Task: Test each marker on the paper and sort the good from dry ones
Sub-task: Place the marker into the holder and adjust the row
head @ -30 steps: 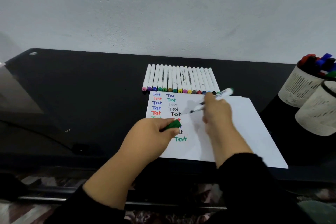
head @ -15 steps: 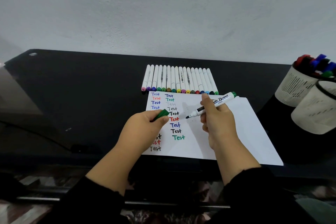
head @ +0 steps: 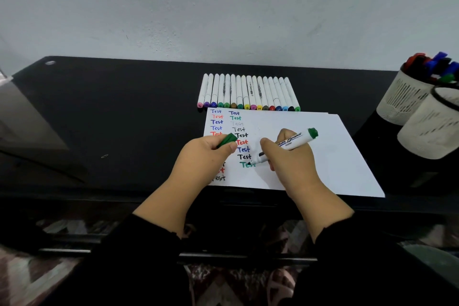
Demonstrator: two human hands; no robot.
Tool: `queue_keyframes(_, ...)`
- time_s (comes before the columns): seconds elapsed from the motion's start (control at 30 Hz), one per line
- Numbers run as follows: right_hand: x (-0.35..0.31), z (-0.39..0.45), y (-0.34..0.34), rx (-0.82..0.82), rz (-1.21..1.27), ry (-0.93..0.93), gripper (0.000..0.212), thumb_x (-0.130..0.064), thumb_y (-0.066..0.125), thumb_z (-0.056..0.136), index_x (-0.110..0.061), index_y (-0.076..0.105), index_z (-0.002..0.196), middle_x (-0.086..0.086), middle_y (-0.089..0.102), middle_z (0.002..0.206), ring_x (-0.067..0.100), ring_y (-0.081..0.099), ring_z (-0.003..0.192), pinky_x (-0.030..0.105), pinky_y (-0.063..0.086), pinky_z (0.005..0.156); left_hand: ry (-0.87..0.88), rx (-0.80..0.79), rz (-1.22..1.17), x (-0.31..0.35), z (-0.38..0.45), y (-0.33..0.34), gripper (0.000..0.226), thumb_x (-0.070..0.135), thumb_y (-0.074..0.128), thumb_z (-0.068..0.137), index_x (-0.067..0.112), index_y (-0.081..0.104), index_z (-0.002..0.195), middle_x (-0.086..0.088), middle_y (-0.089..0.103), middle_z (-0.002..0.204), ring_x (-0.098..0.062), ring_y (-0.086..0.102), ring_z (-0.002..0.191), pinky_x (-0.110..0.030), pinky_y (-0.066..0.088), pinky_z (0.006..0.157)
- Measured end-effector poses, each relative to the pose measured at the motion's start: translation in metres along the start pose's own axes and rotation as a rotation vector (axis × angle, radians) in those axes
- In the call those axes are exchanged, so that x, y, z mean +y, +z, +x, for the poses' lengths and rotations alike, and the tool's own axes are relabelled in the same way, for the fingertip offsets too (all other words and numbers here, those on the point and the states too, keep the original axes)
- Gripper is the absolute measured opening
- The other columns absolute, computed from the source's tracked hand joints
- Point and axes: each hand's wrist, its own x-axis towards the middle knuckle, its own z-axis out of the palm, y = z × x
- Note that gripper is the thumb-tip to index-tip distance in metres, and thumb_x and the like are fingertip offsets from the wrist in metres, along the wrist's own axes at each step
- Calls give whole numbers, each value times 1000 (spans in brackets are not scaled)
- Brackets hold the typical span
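Observation:
A white sheet of paper (head: 330,156) lies on the black table, with two columns of the word "Test" in blue, red, green and black. My right hand (head: 290,164) grips a white whiteboard marker with a green end (head: 295,140); its tip touches the paper at the lowest green "Test". My left hand (head: 203,156) holds the marker's green cap (head: 227,139) over the paper's left side, hiding part of the left column.
Several white markers with coloured ends (head: 248,92) lie in a row just behind the paper. Two white mesh cups stand at the right: the rear cup (head: 402,99) holds red, blue and green markers, the front cup (head: 432,126) leans beside it. The table's front edge is close under my wrists.
My right hand has brought the marker down from above the paper until its tip meets the sheet by the green "Test". My left hand has kept hold of the cap and shifted slightly.

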Motion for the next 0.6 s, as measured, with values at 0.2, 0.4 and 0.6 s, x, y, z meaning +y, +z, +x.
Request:
queue_keyframes(0.2,6,-1,4,-50,-123,-56,41,-15,62,84,-15,29,59,0,33,56,5,34,43,14,25,40,-3,-1,8,2,1,1,33,37,61,88,27,63,120,25,54,87,9,48,76,-8,32,57)
queue_keyframes(0.4,7,-1,7,-73,-127,-40,40,-21,63,85,-15,32,61,5,41,59,18,43,58,26,33,53,-7,-1,55,4,3,1,39,39,59,89,26,59,125,14,60,105,7,46,72,-9,31,56)
queue_keyframes(0.6,8,-2,8,-78,-166,-60,41,-19,63,84,-15,31,59,5,41,57,9,41,50,18,32,47,-5,-7,59,4,2,1,38,38,59,89,27,59,125,24,52,85,9,44,70,-5,30,51)
